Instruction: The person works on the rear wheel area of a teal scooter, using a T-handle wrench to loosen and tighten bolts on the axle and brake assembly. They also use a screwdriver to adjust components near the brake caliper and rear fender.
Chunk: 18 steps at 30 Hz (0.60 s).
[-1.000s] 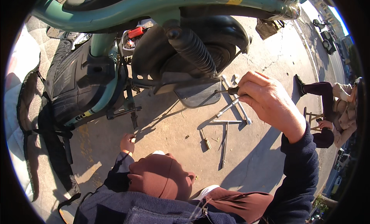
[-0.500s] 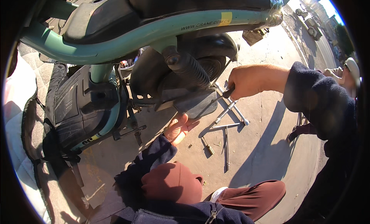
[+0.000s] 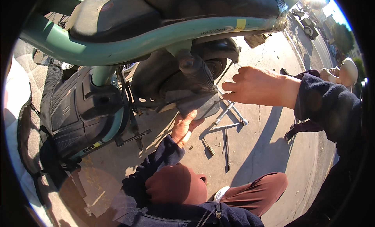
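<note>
A green electric scooter (image 3: 125,41) stands in front of me, its shock absorber (image 3: 200,76) and rear wheel (image 3: 150,78) showing below the seat. My left hand (image 3: 184,127) grips the lower edge of a black plastic flap (image 3: 201,106) beside the wheel, thumb on its face and fingers beneath. My right hand (image 3: 254,86) is closed just right of the flap. A thin dark shaft, apparently a screwdriver (image 3: 213,106), runs from its fingertips across the flap; the handle is mostly hidden by the fingers.
Under the right hand lie metal socket wrenches (image 3: 223,113). A T-handled wrench (image 3: 227,149) and a screwdriver with a yellowish handle (image 3: 211,151) lie on the concrete. A padded cover (image 3: 25,121) hangs at left. Another person (image 3: 347,72) is at the far right.
My left hand has moved up onto the flap and closed on its edge. The right hand has turned slightly, and the dark tool handle visible before is now mostly hidden.
</note>
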{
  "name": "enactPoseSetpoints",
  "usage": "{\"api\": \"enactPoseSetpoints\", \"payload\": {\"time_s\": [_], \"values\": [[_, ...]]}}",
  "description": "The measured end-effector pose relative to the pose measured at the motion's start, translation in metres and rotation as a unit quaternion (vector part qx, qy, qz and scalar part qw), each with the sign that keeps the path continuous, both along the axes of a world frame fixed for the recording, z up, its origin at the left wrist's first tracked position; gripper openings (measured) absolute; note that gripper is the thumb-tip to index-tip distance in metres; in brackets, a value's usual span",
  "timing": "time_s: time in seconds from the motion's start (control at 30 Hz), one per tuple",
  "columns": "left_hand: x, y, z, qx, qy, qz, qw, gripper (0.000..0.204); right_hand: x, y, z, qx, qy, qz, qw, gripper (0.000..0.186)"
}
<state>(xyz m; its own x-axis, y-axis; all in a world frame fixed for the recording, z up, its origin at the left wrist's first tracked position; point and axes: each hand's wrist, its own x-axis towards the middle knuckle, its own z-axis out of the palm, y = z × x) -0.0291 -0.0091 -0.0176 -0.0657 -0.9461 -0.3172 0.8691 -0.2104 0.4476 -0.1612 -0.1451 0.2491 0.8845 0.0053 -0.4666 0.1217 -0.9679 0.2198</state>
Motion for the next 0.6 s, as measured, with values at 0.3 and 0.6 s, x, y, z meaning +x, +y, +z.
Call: {"api": "enactPoseSetpoints", "payload": {"time_s": [0.3, 0.6], "values": [[0.03, 0.013, 0.038, 0.012, -0.346, -0.36, 0.866, 0.037, -0.007, 0.013, -0.02, -0.049, -0.096, -0.259, 0.96, 0.03], [-0.01, -0.043, 0.107, -0.254, -0.544, -0.077, 0.796, 0.038, -0.02, 0.019, -0.012, 0.1, -0.228, -0.125, 0.96, 0.024]]}}
